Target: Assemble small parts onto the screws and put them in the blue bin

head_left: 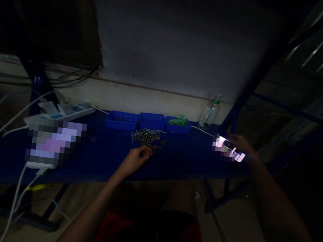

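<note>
A pile of small metal screws (146,136) lies on the blue table (192,155) in front of three small blue bins. At the pile's near edge is my left hand (137,158), its fingers curled together; whatever may be between them is too small to make out. My right hand (240,143) is at the far right, at the upper edge of a phone (230,149) with a lit screen. Its fingers are dark and partly hidden, so their grip is unclear.
Behind the screws stand a left bin (122,120), a middle bin (152,121) and a right bin (184,129) with green plastic. A clear bottle (209,113) stands back right. At left are a power strip (76,112), a lit, blurred device (54,144) and white cables.
</note>
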Tool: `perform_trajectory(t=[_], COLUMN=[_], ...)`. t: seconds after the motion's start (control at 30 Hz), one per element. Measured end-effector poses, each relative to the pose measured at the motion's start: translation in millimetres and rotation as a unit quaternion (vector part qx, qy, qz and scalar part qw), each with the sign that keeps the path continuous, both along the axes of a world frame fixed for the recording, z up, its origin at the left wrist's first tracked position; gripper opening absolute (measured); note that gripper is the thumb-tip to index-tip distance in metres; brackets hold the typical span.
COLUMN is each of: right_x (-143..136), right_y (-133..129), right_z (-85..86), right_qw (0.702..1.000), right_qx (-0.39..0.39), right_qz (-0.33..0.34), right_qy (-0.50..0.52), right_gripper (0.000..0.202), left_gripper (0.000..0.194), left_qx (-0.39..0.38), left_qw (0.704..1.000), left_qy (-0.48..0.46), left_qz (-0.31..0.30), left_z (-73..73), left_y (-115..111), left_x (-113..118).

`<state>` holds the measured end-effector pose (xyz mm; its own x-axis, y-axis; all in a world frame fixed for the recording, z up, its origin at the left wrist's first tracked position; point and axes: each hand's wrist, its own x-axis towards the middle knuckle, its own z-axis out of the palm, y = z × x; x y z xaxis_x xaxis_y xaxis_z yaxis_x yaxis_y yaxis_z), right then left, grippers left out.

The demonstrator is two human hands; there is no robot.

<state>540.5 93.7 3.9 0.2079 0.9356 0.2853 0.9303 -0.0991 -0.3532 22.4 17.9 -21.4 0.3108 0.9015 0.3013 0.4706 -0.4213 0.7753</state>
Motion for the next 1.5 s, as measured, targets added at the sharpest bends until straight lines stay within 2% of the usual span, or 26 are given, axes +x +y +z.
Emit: perform_trajectory(t=[0.13,0.2,0.37,0.57,0.73,0.83,1.17,1.37,1.5], right_x=[33.2,38.4,26.7,18.0,26.3,29.6,30.0,25.3,30.7], right_y=[-19.0,-25.2,-27.6,-23.0,-25.0,-25.7,-31.1,-33.7,-39.3], right_z=[-9.4,-17.0,-31.3,-36.5,-38.3,-38.9,-35.9,-32.4,-32.2], right_qw=[0.998,0.998,0.999,0.995,0.997,0.997,0.996,0.994,0.986], right_qx=[-0.016,-0.024,-0.008,0.024,0.027,0.023,0.02,0.018,0.015], right_qz=[-0.064,-0.059,-0.041,-0.095,-0.059,-0.06,-0.013,-0.03,0.025], right_qy=[-0.016,-0.001,0.034,0.019,0.049,0.049,0.083,0.1,0.165], right_gripper=[0.04,0.04,0.043,0.042,0.037,0.037,0.038,0.037,0.042], left_gripper=[0.027,0.027,0.029,0.029,0.029,0.029,0.03,0.027,0.025], left_qx=[0.0,-0.001,-0.001,-0.003,-0.007,-0.007,-0.008,-0.007,-0.006], left_qw=[1.0,1.0,1.0,1.0,1.0,1.0,1.0,1.0,1.0], left_qy=[-0.004,-0.002,0.004,0.01,0.006,0.004,0.006,0.007,0.003], left_qz=[-0.001,0.0,-0.004,0.002,0.0,0.001,-0.003,-0.002,-0.002], left_z=[-1.4,-1.1,1.7,2.9,1.9,1.3,1.9,0.7,0.3], left_y=[1.9,1.8,-0.5,-1.4,-0.3,-0.1,-0.7,0.5,0.4], left_x=[0.2,0.2,0.2,0.2,0.2,0.5,0.4,-0.1,0.0])
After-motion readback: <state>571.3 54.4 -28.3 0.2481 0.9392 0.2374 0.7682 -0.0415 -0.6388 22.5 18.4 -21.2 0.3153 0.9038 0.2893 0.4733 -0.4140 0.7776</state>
